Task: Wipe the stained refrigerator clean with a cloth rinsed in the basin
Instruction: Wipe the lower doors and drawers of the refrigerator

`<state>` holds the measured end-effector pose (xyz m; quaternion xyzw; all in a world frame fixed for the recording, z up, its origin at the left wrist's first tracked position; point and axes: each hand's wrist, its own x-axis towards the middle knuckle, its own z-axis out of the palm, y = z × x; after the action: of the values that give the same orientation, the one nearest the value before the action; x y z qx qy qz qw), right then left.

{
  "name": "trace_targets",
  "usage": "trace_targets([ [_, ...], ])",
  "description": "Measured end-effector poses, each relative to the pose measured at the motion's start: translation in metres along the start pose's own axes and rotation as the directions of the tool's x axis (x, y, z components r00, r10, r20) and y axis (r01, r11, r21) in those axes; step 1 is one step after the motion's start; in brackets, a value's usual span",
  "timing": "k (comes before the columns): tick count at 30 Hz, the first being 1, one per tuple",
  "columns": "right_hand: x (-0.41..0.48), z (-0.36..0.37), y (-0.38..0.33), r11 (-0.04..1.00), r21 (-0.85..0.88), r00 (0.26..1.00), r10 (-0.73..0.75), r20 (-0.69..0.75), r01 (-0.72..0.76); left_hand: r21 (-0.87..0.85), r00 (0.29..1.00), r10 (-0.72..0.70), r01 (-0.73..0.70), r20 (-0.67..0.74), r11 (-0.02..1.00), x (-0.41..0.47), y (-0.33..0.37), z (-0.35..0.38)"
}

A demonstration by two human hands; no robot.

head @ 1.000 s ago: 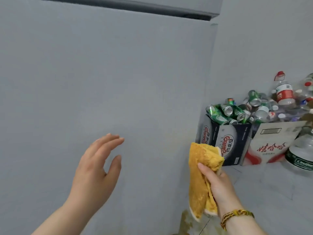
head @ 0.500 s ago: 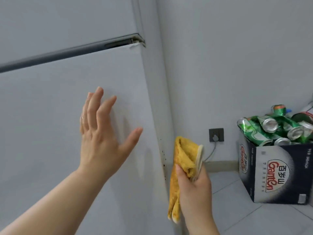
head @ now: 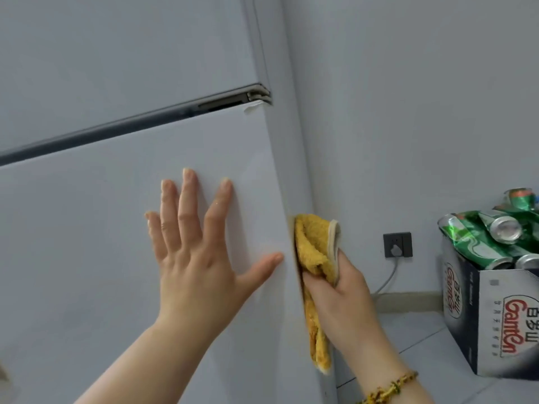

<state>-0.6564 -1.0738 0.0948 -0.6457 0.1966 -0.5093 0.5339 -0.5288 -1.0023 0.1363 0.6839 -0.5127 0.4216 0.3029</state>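
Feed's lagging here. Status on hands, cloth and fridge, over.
Left hand flat on the fridge's lower door. Right hand grips yellow cloth at the door's right edge. Nothing blocking; box of cans stands clear, right.

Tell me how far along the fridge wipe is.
Done: the lower door front looks unmarked. In hand: the right hand grips the yellow cloth against the side panel; the left hand presses flat on the door. Left: probably that panel below the cloth.
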Motion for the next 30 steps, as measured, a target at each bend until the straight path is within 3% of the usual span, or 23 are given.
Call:
trace_targets([
  [5,0.052,0.009,-0.067,0.954,-0.133,0.964,-0.264,0.041,0.267,-0.003,1.000,-0.007,0.007,-0.004,1.000,0.001,-0.004,-0.001],
  [8,0.058,0.010,-0.072,0.922,-0.198,0.942,-0.335,0.021,0.333,0.007,1.000,-0.009,0.010,-0.012,1.000,0.001,-0.003,-0.001],
  [10,0.043,0.006,-0.039,0.940,-0.222,0.965,-0.257,0.042,0.260,0.010,0.999,-0.017,0.017,-0.030,1.000,-0.001,-0.003,-0.003],
  [13,-0.003,0.004,0.029,0.971,-0.237,0.999,-0.021,0.025,0.027,-0.001,0.999,-0.003,0.003,-0.037,1.000,0.004,-0.002,-0.004],
  [16,-0.045,-0.001,0.070,0.942,-0.279,0.978,0.206,0.033,-0.189,0.010,0.999,0.020,-0.020,-0.030,1.000,0.004,-0.001,-0.001],
  [19,-0.042,-0.012,0.066,0.912,-0.299,0.946,0.314,0.074,-0.280,0.006,1.000,0.009,-0.009,-0.017,1.000,0.002,-0.001,0.000],
  [21,-0.023,-0.013,0.040,0.921,-0.331,0.962,0.252,0.107,-0.204,0.003,1.000,0.002,-0.002,-0.007,1.000,0.001,-0.001,-0.001],
  [24,-0.001,0.000,0.001,0.963,-0.267,0.996,0.000,0.094,0.026,-0.008,1.000,-0.006,0.006,0.013,1.000,-0.001,0.002,-0.002],
  [27,0.000,0.010,0.006,0.959,-0.226,0.985,-0.156,0.073,0.169,-0.032,1.000,-0.017,0.018,0.014,0.999,0.002,0.003,-0.005],
  [30,-0.025,0.012,0.047,0.958,-0.236,0.986,-0.156,0.052,0.163,-0.084,1.000,0.010,-0.008,0.021,0.996,-0.016,0.002,-0.002],
])
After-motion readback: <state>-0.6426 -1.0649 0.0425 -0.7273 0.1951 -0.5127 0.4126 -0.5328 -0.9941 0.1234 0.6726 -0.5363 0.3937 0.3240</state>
